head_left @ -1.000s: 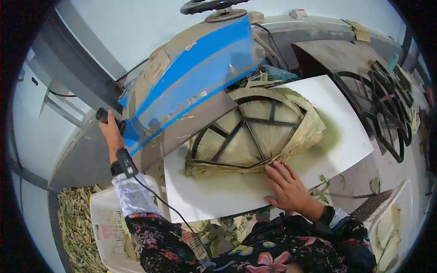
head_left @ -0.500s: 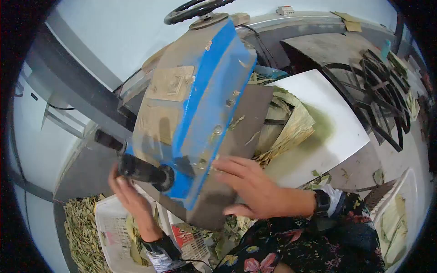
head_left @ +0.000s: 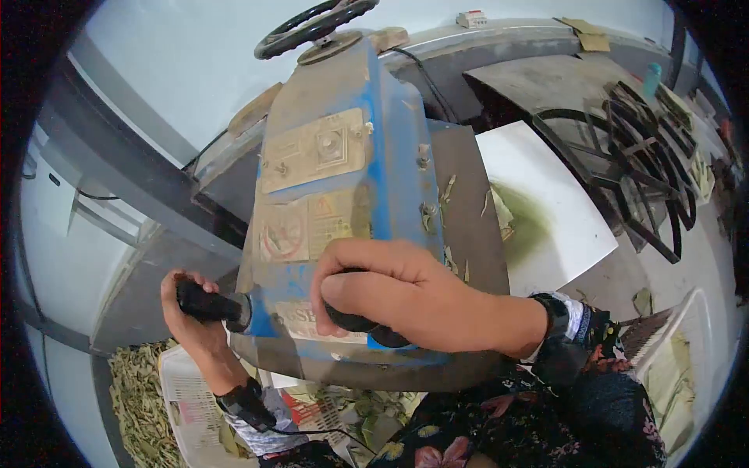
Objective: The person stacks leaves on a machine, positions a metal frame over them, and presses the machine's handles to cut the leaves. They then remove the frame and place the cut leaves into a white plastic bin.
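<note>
A dusty blue machine head (head_left: 312,210) fills the middle of the view, with two black handles at its near end. My left hand (head_left: 195,316) is wrapped round the left black handle (head_left: 209,303), its fingers curling over the grip. Closed over the right black handle (head_left: 349,314), my right hand (head_left: 390,290) hides most of it. Beneath the head lies a dark flat plate (head_left: 472,207) with bits of leaf on it. Whatever is under the plate is hidden.
A black handwheel (head_left: 316,30) tops the machine. White board (head_left: 558,210) with a green stain and black metal frames (head_left: 644,168) lie to the right. Below are a white basket (head_left: 183,390), a leaf pile (head_left: 136,398) and a right-hand white crate (head_left: 694,320).
The machine head and its plate have swung round, now covering the leaf bundle seen beside them. Both hands, open before, have closed on the handles.
</note>
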A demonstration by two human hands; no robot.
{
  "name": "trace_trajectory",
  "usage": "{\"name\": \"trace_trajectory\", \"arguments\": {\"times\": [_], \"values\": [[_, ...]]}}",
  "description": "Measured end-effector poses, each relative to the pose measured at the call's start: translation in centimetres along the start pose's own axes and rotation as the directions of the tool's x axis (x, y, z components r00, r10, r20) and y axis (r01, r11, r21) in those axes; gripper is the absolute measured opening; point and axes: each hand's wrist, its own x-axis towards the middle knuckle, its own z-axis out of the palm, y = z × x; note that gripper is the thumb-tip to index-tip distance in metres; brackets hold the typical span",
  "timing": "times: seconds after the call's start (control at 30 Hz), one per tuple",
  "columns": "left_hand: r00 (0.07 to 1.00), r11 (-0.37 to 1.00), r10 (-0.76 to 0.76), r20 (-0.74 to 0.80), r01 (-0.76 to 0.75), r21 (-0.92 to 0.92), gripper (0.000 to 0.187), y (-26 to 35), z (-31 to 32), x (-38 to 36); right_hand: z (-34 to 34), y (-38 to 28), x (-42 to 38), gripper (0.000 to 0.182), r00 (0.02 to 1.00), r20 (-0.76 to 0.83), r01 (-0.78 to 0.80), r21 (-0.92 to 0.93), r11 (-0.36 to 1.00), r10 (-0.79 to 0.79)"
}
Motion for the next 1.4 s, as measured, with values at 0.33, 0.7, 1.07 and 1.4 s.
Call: {"name": "trace_trajectory", "arguments": {"times": [0.33, 0.7, 1.07, 1.4], "values": [[0.998, 1.000, -0.002, -0.067, 0.004, 0.031, 0.022, -0.4, 1.6, -2.3, -1.6, 0.9, -1.0, 0.017, 1.000, -0.015, 0.027, 0.042, 0.999, -0.027], [0.997, 0.997, 0.014, -0.077, -0.008, 0.071, 0.023, -1.9, 3.2, -4.7, -2.9, 1.2, -2.7, 0.018, 0.996, -0.090, -0.002, 0.067, 0.998, 0.008], [0.992, 0.991, 0.073, -0.098, -0.061, 0.116, 0.017, -3.2, 3.8, -5.6, -3.2, 1.6, -3.6, 0.020, 0.977, -0.207, -0.042, 0.070, 0.997, 0.056], [0.980, 0.974, 0.198, -0.033, -0.193, 0.121, 0.014, -2.4, 1.9, -2.0, 0.5, 1.6, -1.8, 0.027, 0.929, -0.368, -0.014, -0.152, 0.988, -0.043]]}}
